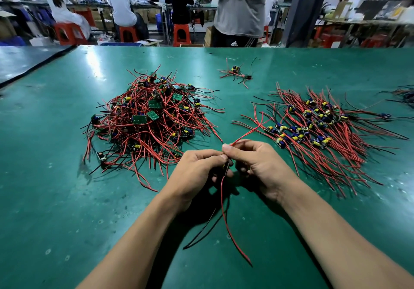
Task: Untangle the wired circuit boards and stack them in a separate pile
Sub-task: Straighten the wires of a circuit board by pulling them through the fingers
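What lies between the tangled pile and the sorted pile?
In the head view, mostly bare table; only red wire ends from the tangled pile and sorted pile reach in.

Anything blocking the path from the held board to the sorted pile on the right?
Nothing visible. The left hand and right hand pinch the wired board; only bare table separates it from the sorted pile. The tangled heap sits off left.

Place: electronics assembly workshop.
Bench: green mat (67, 199) is carrying heaps of wired circuit boards (145, 118) (red, black leads) at 11 and 1 o'clock.
Background: workers (121, 4) are sitting on red stools (182, 34) at 12 o'clock.
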The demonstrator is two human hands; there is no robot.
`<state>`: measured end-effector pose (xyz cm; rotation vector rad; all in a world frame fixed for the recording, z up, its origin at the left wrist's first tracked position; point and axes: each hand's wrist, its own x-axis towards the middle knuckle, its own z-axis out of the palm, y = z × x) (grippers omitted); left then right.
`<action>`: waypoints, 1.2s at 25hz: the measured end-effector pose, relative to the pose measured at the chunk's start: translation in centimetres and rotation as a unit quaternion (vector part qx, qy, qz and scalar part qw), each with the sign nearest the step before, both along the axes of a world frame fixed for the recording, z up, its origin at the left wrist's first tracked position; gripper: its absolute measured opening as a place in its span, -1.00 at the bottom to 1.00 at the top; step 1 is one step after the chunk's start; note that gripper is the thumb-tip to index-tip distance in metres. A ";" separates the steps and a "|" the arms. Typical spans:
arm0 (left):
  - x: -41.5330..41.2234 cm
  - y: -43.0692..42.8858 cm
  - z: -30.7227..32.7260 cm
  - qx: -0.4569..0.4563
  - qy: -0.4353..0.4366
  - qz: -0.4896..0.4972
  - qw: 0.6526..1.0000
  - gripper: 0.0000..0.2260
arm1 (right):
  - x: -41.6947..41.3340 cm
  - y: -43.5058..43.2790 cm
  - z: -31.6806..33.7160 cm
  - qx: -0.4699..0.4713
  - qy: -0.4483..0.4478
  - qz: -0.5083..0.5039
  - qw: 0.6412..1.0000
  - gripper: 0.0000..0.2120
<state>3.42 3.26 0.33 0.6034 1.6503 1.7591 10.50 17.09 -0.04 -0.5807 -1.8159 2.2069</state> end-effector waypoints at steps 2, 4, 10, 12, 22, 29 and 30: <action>0.0 0.0 -0.1 0.005 0.012 -0.005 1.000 -0.77 | 0.0 0.0 0.1 -0.011 -0.007 -0.017 1.000 -0.75; 0.2 0.0 -0.2 0.005 0.041 -0.007 0.999 -0.79 | 0.0 0.1 0.0 -0.015 -0.019 -0.034 0.999 -0.71; 0.2 0.2 -0.6 -0.048 0.113 -0.026 0.992 -0.84 | -0.9 1.3 -0.3 -0.055 0.039 -0.140 0.988 -0.69; 0.3 0.1 -0.6 -0.059 0.119 -0.031 0.991 -0.84 | -1.1 1.9 -0.4 -0.047 0.062 -0.178 0.981 -0.69; 0.5 0.0 -0.1 -0.078 0.134 -0.037 0.987 -0.85 | -1.0 3.0 -0.8 -0.045 0.098 -0.232 0.967 -0.68; 0.5 0.0 -0.1 -0.087 0.140 -0.050 0.985 -0.86 | -1.0 3.6 -0.6 -0.034 0.123 -0.278 0.952 -0.68; 0.5 0.0 -0.1 -0.086 0.140 -0.051 0.985 -0.86 | -1.0 3.7 -0.7 -0.028 0.119 -0.281 0.952 -0.68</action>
